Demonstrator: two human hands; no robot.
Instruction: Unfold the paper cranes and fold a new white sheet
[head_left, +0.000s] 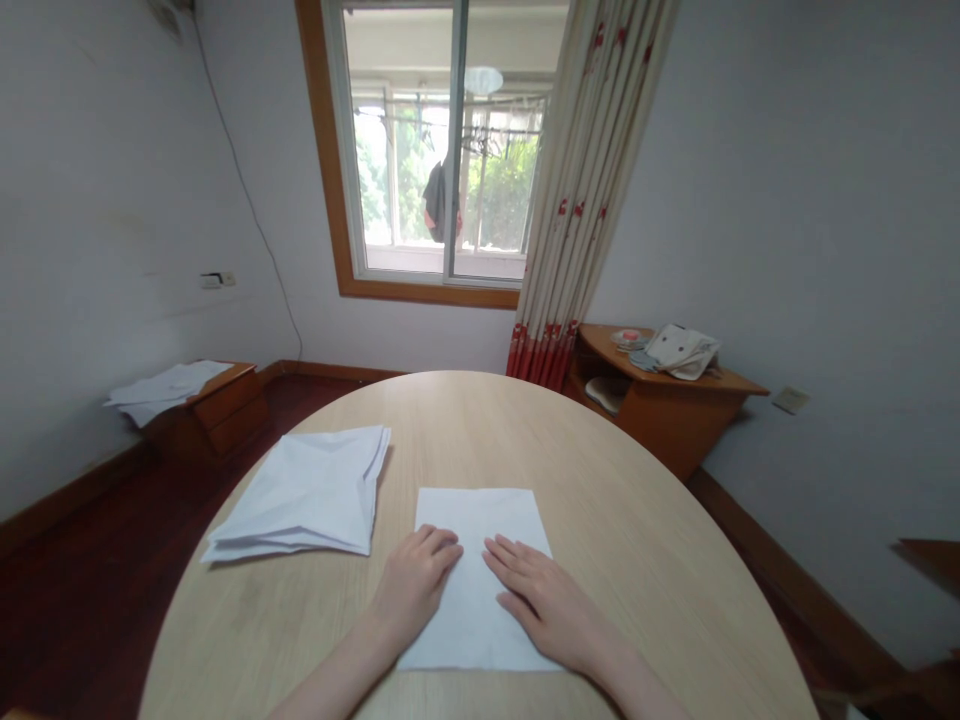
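A single white sheet of paper [480, 520] lies flat on the round wooden table [600, 500] in front of me. My left hand [416, 580] rests on the sheet's left part, fingers stretched forward and close together. My right hand [544, 600] lies flat on the sheet's right part, fingers extended and slightly apart. Neither hand grips anything. To the left of the sheet sits a stack of white folded papers [307, 490], apart from both hands.
A low wooden cabinet [225, 405] with white papers on top stands at the left wall. A wooden corner shelf [660, 400] with a cloth bag and small items is at the right, beside a curtain [585, 190] and window [442, 150].
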